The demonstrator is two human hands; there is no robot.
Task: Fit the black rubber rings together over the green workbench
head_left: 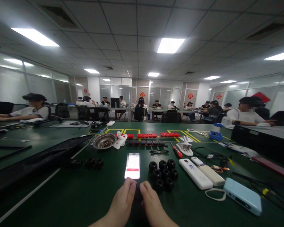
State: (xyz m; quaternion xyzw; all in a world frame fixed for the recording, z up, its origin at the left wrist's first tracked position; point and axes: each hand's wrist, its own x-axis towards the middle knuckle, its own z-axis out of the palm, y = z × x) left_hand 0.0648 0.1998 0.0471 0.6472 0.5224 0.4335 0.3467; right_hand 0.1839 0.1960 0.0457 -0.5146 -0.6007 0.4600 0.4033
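Observation:
My left hand (121, 201) and my right hand (152, 205) meet at the table's near edge, fingers curled together around a small dark object (137, 193) that is mostly hidden between them. Just beyond my fingertips lies a lit phone (133, 166) on the green table (85, 189). To the right of the phone sits a cluster of several black round parts (163, 174). Two more black round parts (94, 162) lie to the left.
A metal bowl (104, 140), white holders (120, 140), a red-handled screwdriver (176, 150), power banks (195, 172) and a light blue device (242, 195) lie around. A black case (38, 159) stretches along the left. Seated people work at tables left, right and behind.

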